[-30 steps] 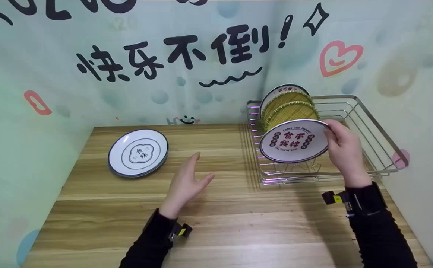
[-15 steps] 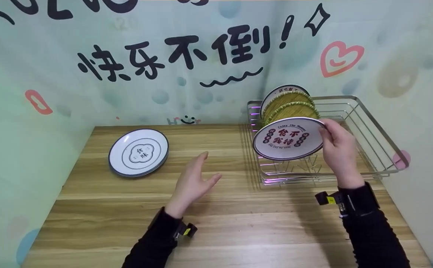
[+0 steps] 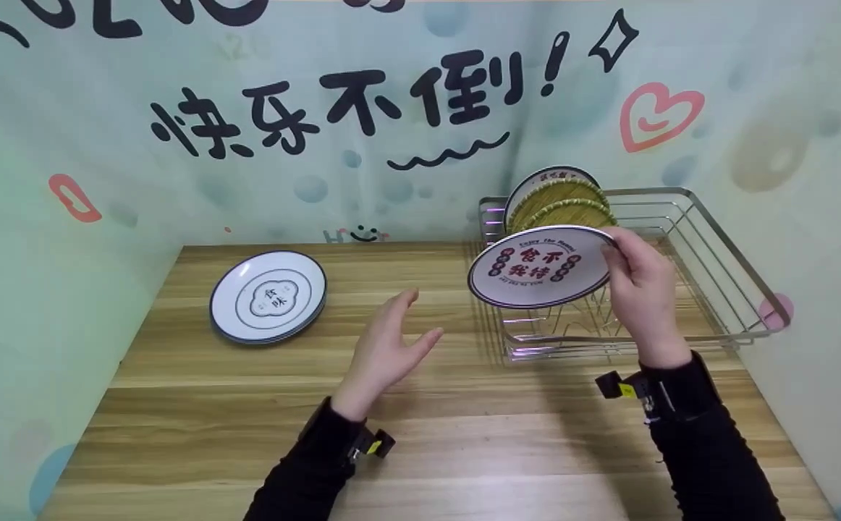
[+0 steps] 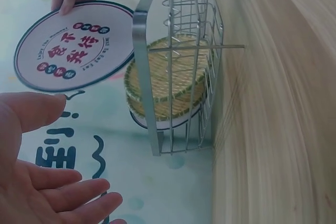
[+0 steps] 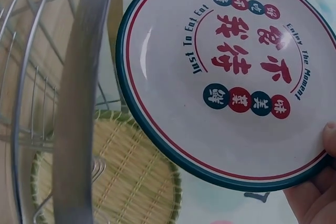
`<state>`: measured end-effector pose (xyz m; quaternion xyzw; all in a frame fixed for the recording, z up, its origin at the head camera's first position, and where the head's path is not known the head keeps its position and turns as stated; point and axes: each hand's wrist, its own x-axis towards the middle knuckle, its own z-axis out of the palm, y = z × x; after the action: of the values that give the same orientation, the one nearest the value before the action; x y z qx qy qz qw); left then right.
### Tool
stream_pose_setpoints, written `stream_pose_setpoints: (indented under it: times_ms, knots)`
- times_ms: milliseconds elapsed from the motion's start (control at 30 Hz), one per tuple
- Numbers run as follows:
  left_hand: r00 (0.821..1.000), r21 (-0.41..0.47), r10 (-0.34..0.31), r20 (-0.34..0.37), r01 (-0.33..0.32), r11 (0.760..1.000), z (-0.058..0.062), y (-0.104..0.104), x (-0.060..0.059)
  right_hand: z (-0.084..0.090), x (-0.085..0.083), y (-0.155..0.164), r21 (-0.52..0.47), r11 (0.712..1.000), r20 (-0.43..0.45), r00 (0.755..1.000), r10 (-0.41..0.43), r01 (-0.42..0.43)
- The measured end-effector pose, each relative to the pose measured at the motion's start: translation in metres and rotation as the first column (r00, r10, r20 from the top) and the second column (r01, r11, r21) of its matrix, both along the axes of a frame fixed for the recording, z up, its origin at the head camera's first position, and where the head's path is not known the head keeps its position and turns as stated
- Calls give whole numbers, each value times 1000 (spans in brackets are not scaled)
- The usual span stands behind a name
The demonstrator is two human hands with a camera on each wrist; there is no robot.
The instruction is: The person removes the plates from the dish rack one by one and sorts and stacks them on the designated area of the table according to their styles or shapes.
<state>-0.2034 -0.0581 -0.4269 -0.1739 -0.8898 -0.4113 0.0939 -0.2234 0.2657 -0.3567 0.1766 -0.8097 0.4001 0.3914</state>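
Observation:
My right hand (image 3: pixel 645 289) pinches the right edge of a white plate (image 3: pixel 540 268) with red lettering and a dark rim. The plate is tilted above the left part of a wire dish rack (image 3: pixel 742 268). In the right wrist view the plate's printed face (image 5: pixel 184 129) fills much of the frame, with thumb and fingers at its rim. My left hand (image 3: pixel 384 354) is over the table, fingers extended and thumb apart, holding nothing. In the left wrist view the left hand (image 4: pixel 58 177) is apart from the plate (image 4: pixel 73 45).
Inside the rack stand two round woven bamboo trays (image 3: pixel 572 213) and another white plate (image 3: pixel 554 174) behind them. A stack of blue-rimmed white plates (image 3: pixel 268 297) lies on the left of the wooden table (image 3: pixel 428 463). A printed cloth (image 3: pixel 362 195) hangs behind.
The right hand has carried the lettered plate left and slightly upward over the rack. My left hand has moved a little to the right, toward the plate.

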Motion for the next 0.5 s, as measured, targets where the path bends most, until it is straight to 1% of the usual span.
stream_pose_setpoints:
  times_ms: [133, 233, 400, 500]
  knots:
    - [998, 17, -23, -51, 24, 1000, 4, 6, 0, 2, 2, -8, 1, 999, -30, 999, 33, -33]
    - [995, 44, -31, -97, 35, 998, 8, 11, -1, 4, 3, -15, -6, 997, -34, 997, 74, -74]
    - [983, 97, -28, -184, 46, 994, 16, 15, -1, 8, 4, -28, -16, 994, -42, 993, 111, -112]
    - [971, 142, -20, -237, 55, 988, 19, 17, -1, 10, 5, -33, -27, 991, -50, 990, 129, -130]
